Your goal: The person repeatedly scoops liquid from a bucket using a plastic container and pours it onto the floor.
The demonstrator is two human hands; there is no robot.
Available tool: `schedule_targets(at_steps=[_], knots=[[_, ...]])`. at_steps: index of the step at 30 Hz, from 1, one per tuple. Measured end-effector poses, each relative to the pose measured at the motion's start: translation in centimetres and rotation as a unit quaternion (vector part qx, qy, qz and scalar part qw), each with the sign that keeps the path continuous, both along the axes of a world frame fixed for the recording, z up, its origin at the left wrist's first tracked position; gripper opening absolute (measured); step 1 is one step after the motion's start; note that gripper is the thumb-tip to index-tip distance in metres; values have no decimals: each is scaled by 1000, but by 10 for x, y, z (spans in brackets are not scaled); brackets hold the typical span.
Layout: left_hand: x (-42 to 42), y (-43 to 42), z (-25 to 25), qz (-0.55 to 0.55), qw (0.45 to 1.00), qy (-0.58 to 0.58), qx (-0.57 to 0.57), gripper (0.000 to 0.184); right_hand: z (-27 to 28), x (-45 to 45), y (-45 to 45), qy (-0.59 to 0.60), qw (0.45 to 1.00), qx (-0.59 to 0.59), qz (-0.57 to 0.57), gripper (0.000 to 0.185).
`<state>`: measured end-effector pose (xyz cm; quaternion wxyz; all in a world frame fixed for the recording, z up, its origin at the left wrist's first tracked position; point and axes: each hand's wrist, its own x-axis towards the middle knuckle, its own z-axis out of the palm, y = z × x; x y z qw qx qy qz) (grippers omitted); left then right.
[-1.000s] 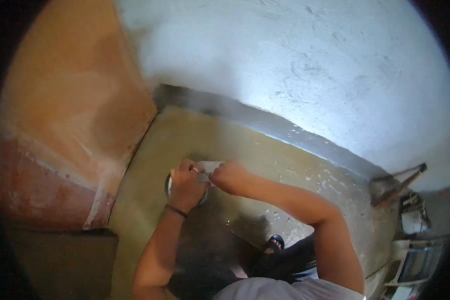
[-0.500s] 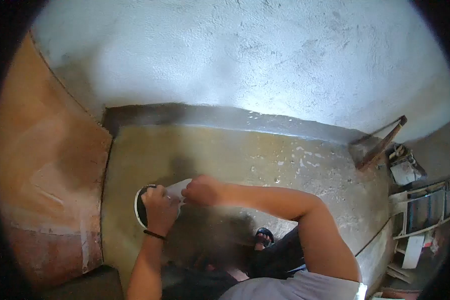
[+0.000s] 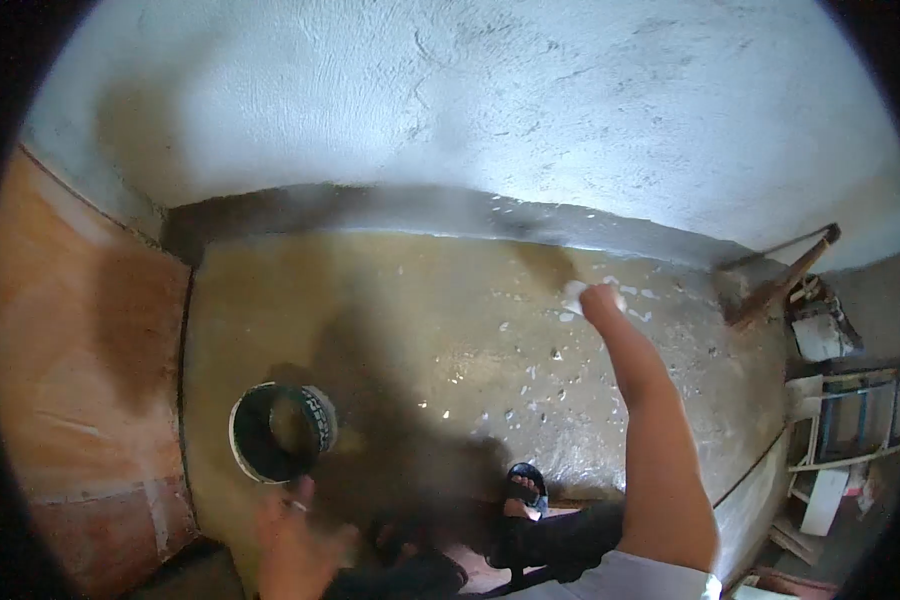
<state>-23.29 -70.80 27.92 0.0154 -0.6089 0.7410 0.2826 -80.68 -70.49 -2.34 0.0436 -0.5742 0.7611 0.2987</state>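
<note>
A bucket (image 3: 320, 420) with a white rim, a dark inside and lettering on its side stands on the wet floor (image 3: 420, 300) at the lower left. Just below its rim is my left hand (image 3: 300, 535), blurred, with a ring on one finger and its fingers apart, holding nothing. My right hand (image 3: 600, 300) is stretched far out to the right over the floor, closed on a white item (image 3: 574, 297) that shows at both sides of it. White foamy spots lie around that hand.
A pale wall (image 3: 450, 110) rises beyond the floor, and an orange wall (image 3: 90, 340) stands at left. A wooden piece (image 3: 790, 275) leans at the right, near a rack (image 3: 855, 420) and other objects. A sandalled foot (image 3: 526, 490) shows below centre.
My right hand has moved away from the bucket to the right with the white item. My left hand has come off the bucket and dropped toward me; the bucket's opening now shows.
</note>
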Motion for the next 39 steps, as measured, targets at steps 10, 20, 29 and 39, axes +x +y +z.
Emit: schedule_targets(at_steps=[10, 20, 29, 39], knots=[[-11, 8, 25, -33, 992, -19, 122, 48, -59, 30, -27, -15, 997, 70, 22, 18], [12, 42, 28, -49, 997, 19, 62, 52, -95, 238, -201, -136, 954, -100, 246, 15], [34, 57, 20, -92, 991, 48, -79, 53, 46, 294, -218, -404, 864, -194, 227, 26], [15, 47, 49, -190, 973, 131, 0, 57, 214, 383, -195, -311, 869, -43, 381, 30]])
